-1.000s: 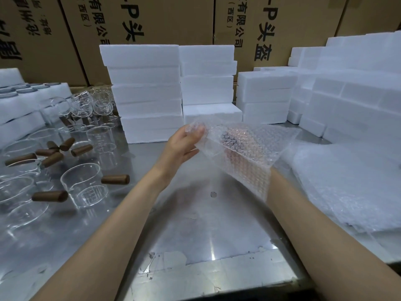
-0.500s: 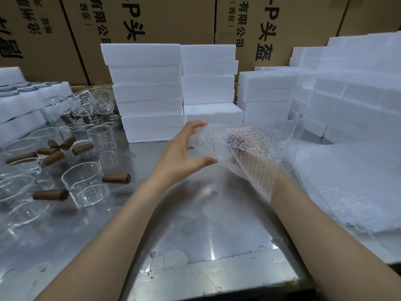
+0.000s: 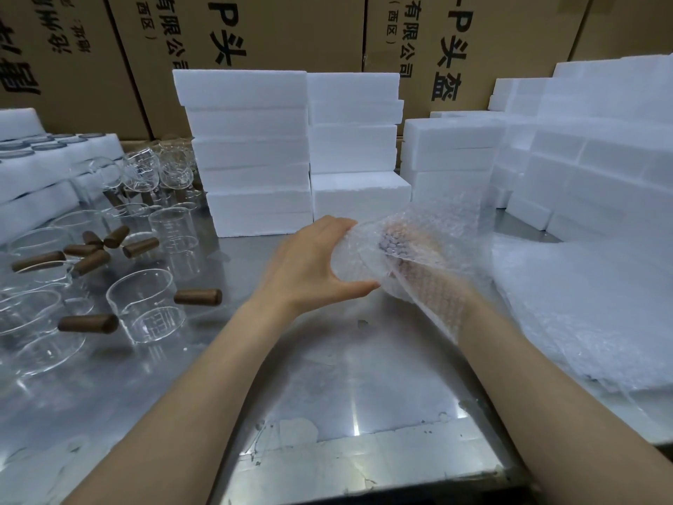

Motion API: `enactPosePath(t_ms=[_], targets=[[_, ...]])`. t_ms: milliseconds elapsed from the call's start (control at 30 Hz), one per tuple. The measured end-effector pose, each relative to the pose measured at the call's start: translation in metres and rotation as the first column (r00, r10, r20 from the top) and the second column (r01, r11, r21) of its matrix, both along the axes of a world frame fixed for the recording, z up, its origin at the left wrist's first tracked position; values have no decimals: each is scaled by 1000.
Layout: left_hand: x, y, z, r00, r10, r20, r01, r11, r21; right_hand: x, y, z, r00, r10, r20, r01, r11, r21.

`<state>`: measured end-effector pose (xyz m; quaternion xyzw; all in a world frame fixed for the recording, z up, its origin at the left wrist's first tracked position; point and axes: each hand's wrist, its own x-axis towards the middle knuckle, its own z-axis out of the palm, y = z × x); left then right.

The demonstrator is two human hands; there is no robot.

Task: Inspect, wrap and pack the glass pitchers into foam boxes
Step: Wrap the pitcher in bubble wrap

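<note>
Left hand closing over the end of a bubble-wrapped pitcher, held above the steel table.

The left hand [image 3: 309,266] now cups the near end of the wrapped pitcher [image 3: 368,255], fingers curled over the top and thumb pressed underneath; half a second ago it hung open just short of the bundle, and a second ago it pinched only an edge of the bubble wrap [image 3: 433,286]. The right hand [image 3: 418,246] lies under the wrap, seen dimly through it; its grip cannot be told. The bundle hangs above the table [image 3: 327,377], in front of the stacked foam boxes [image 3: 255,147]. Left of the bundle stand bare glass pitchers [image 3: 145,304] with brown handles; to its right lies a pile of bubble wrap sheets [image 3: 582,308].
</note>
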<state>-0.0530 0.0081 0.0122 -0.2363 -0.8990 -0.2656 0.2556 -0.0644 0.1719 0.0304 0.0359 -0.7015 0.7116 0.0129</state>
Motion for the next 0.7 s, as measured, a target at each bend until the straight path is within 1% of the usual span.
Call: enactPosePath(t_ms=[67,100,133,200,267,333,367,400,433,500,533,600,700], targets=[[0,2,-1,998,41,50,-43,998,50,-3,-3,-1,1000,-16,-4,16,1000,-6],[-1,3,-2,995,55,88,-63,994,94,-4,-4,-1,999,-25,-36,25,1000,17],[-2,3,-3,990,67,126,-84,988,131,-3,-7,1,997,-35,-63,41,995,96],[-6,0,-7,978,103,182,-135,976,173,-5,-10,2,994,32,-107,-2,963,270],[-12,-5,-11,956,179,233,-229,951,208,-7,-9,-3,987,110,-119,-64,939,339],[-18,-12,-14,920,239,310,-329,902,281,-4,-9,-2,975,144,-167,-75,929,362],[-21,-15,-15,909,222,353,-347,871,346,-3,-9,0,965,153,-211,-76,940,332],[-24,-18,-16,903,177,392,-348,837,424,0,-8,3,955,143,-259,-76,964,255],[-26,-20,-17,897,123,424,-344,797,496,2,-6,6,948,101,-301,-60,988,144],[-28,-20,-15,887,16,461,-322,736,595,3,2,13,939,-56,-341,35,997,-68],[-28,-20,-14,882,-36,471,-308,712,631,2,5,15,931,-137,-339,101,987,-122],[-27,-18,-12,851,-139,506,-298,665,684,-3,9,12,915,-258,-311,223,964,-143],[-23,-16,-8,787,-311,533,-257,620,741,-9,8,5,914,-325,-242,297,944,-146]])
